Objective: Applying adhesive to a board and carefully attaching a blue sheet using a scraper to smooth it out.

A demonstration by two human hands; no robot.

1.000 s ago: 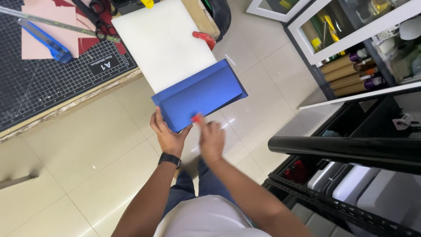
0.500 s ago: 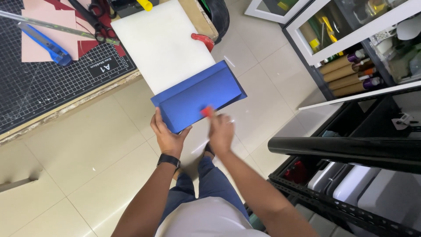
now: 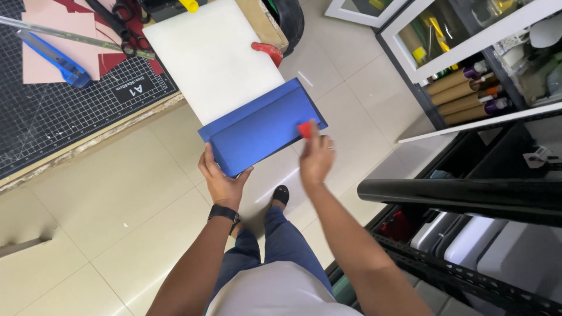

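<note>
The left hand [image 3: 221, 182] is gripping the near corner of a folded blue sheet [image 3: 263, 126], fingers clamped on it, held out past the bench [image 3: 88, 146] edge over the tiled floor [image 3: 88, 234]. The right hand [image 3: 316, 157] is pinching a small red tool [image 3: 305, 129] at the sheet's right end. Pressing steadily along the fold while the left hand is bracing it should keep the crease clean. A white board [image 3: 213, 55] is overhanging the black cutting mat [image 3: 58, 111]; dark shelving [image 3: 462, 193] is standing to the right

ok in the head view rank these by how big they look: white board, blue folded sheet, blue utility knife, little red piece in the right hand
1. white board, largest
2. blue folded sheet, clearly smaller than the board
3. blue utility knife, long but thin
4. small red piece at the right hand, smallest

All lie at roughly similar distance, so the order looks safe.
</note>
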